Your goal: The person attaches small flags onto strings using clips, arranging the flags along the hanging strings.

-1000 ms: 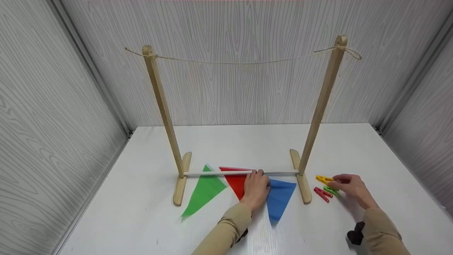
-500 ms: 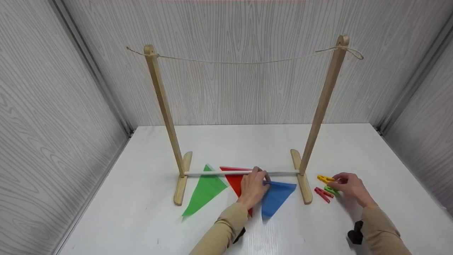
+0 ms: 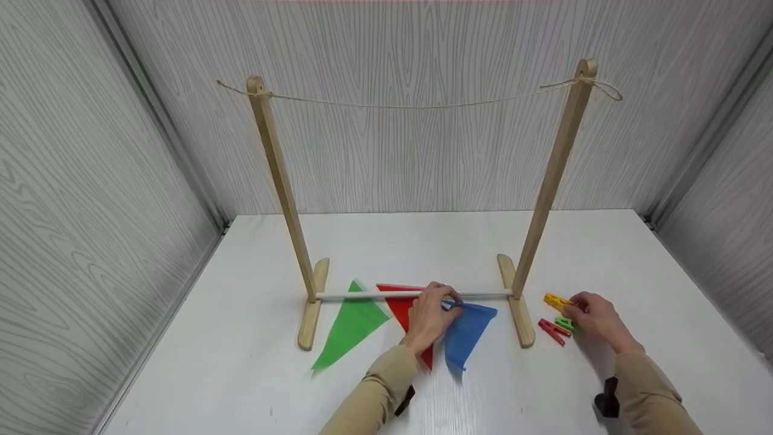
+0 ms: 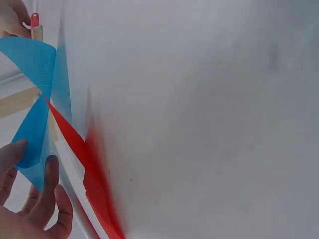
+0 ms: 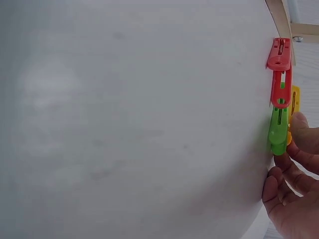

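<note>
My left hand (image 3: 430, 317) pinches the upper left corner of a blue triangular flag (image 3: 472, 329) between thumb and fingers, and the flag's top edge is gathered there. In the left wrist view the blue flag (image 4: 32, 132) bends upward off the table beside the hand (image 4: 35, 214). Under the left wrist lies a red flag (image 3: 400, 307), partly covered. At the right, my right hand (image 3: 601, 319) pinches a yellow clothespin (image 3: 555, 301) by its near end. A green clothespin (image 5: 278, 130) and a red clothespin (image 5: 280, 56) lie right beside those fingers.
A wooden stand with two posts (image 3: 281, 193) carries a sagging string (image 3: 392, 107) tied between their tops. Its white crossbar (image 3: 350, 296) runs low over the red flag and a green flag (image 3: 349, 332). Wood-grain panels (image 3: 398, 163) enclose the white table (image 3: 229, 338).
The left hand has shifted slightly left, raising the blue flag's top corner and swinging its tip left. The right fingers have closed further on the yellow clothespin, which has turned a little.
</note>
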A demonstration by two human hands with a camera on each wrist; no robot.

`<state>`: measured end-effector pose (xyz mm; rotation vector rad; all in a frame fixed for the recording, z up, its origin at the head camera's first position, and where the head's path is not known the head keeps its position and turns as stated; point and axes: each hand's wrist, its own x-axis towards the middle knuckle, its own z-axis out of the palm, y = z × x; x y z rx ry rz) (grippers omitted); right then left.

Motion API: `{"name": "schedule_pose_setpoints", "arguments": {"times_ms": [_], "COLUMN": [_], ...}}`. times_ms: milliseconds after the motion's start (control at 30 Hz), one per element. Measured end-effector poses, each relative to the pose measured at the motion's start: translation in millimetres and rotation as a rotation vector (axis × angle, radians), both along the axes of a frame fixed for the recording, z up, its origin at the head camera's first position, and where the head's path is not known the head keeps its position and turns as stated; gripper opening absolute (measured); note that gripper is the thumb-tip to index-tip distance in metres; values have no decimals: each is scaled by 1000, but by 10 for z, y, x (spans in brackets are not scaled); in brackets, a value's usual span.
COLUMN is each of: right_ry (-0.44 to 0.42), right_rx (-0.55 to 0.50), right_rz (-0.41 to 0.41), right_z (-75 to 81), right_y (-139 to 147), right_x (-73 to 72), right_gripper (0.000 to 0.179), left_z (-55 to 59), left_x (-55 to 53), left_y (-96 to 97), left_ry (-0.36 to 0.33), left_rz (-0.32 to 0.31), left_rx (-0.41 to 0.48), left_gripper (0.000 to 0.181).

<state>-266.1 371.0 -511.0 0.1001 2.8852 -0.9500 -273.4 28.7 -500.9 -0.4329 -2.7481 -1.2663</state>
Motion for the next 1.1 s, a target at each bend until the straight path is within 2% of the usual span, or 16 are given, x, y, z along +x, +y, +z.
{"name": "schedule_pose_setpoints", "arguments": {"times_ms": [100,200,467,667,733,900,1100], "right_ry": [-1,-6,-33,-11,-11,-9,3], "right_rx": [-5,-10,-15,-4,-3,-4,-7], "right_rz": [0,-2,-7,6,6,7,7], "right_z": [-3,-4,-3,25,27,17,2], "right_y": [1,7,15,15,14,18,14], "right_x": [2,-2,-4,2,3,2,3], "right_gripper": [37,37,39,35,35,35,36], "left_z": [8,7,13,0,-5,-14,-8], "left_x": [-6,-10,-18,-39,-41,-38,-67], "left_y": [-6,-11,-21,-27,-31,-37,-42], "left_ry": [20,31,-47,-35,-54,-71,2], "left_rz": [-1,-14,-28,-46,-46,-25,75], "left_rx": [-2,35,207,207,208,236,304], "left_gripper": [10,10,14,16,17,19,9]}}
